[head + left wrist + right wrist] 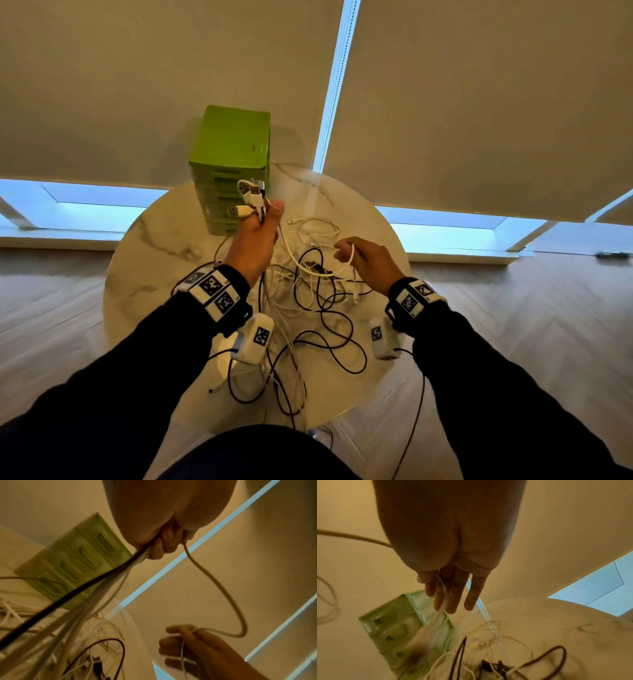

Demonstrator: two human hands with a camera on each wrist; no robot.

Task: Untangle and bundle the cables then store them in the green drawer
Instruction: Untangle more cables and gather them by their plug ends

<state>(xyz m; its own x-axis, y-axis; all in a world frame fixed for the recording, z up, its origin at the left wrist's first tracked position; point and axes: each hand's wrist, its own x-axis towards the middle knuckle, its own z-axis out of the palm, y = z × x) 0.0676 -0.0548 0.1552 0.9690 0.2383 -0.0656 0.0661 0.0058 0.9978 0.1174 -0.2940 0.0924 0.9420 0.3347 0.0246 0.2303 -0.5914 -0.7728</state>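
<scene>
My left hand (263,216) is raised in front of the green drawer unit (233,144) and grips a bunch of cable ends (250,198), white USB plugs sticking out above the fist. The left wrist view shows its fingers (163,547) curled round black and white cables (96,580) running down to the table. One white cable (291,253) sags from that fist across to my right hand (346,251), which holds it between thumb and fingers. In the right wrist view this cable (444,592) passes between the fingers (453,599). A tangle of black and white cables (322,301) lies on the table.
The round marble table (164,260) stands on a wooden floor, with the drawer unit at its far edge, drawers shut. Roller blinds (479,102) hang behind it. Black cables trail over the table's near edge (291,404).
</scene>
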